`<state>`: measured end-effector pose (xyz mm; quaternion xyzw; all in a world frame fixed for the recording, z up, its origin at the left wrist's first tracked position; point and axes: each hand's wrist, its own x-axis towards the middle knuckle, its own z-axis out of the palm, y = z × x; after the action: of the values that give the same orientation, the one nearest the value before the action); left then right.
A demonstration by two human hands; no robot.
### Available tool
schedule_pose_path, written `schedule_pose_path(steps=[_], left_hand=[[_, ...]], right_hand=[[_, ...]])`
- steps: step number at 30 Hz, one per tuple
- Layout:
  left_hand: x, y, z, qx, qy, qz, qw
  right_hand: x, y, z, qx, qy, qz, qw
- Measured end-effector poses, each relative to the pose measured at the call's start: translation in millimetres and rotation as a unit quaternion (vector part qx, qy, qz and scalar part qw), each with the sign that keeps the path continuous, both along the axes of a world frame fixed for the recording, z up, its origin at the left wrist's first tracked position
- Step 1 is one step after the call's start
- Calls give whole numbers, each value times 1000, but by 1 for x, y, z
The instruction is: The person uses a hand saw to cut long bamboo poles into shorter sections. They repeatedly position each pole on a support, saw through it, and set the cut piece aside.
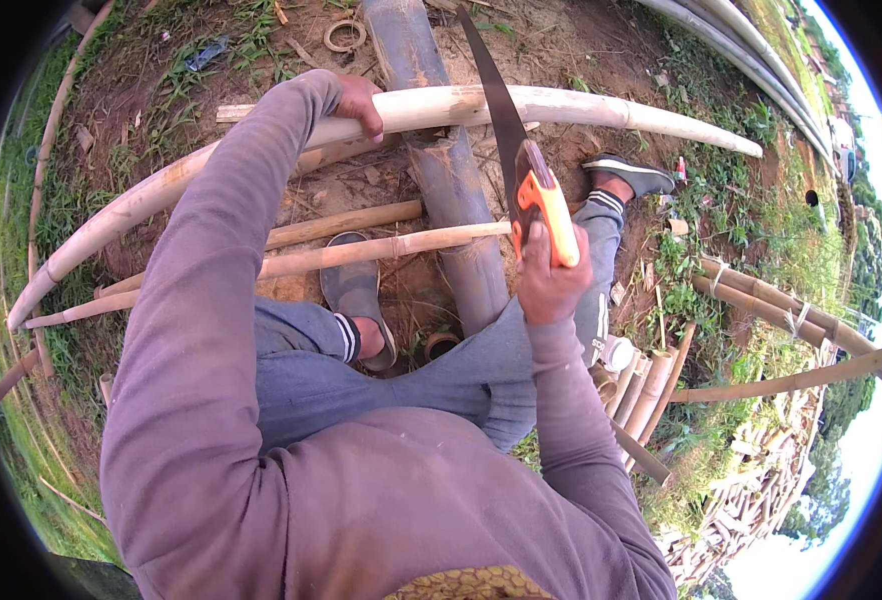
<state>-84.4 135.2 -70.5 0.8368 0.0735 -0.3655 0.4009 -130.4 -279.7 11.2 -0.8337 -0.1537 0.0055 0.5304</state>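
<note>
My right hand (pixel 555 278) is closed round the orange handle of a handsaw (pixel 502 110). Its dark blade points away from me and crosses a long pale bamboo pole (pixel 581 106); whether the teeth touch the pole I cannot tell. My left hand (pixel 360 104) grips that pole from above, left of the blade, with some fingers hidden behind it. Under the pole runs a thick grey log or pipe (pixel 458 190), stretching away from between my legs. Thinner bamboo poles (pixel 381 248) lie nearer to me, at the left of the log.
My shoed feet rest either side of the log. Short bamboo pieces (pixel 647 392) and a white lidded container (pixel 616 354) are by my right leg. Tied bamboo poles (pixel 771 305) stand at the right, beyond them a heap of offcuts (pixel 751 490). A ring (pixel 345 36) lies on the far ground.
</note>
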Motion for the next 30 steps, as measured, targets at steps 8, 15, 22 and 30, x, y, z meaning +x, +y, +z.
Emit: schedule_pose_path(steps=[8, 15, 22, 30], left_hand=[[-42, -82, 21, 385, -238, 81, 888], [-42, -76, 32, 359, -169, 84, 914], [-39, -78, 33, 340, -168, 62, 923], [-37, -67, 55, 318, -132, 66, 937]], right_hand=[[58, 70, 16, 9, -58, 40, 997], [-50, -47, 67, -3, 99, 10, 995], [-8, -9, 21, 20, 26, 11, 999], [-7, 2, 26, 26, 26, 25, 999]])
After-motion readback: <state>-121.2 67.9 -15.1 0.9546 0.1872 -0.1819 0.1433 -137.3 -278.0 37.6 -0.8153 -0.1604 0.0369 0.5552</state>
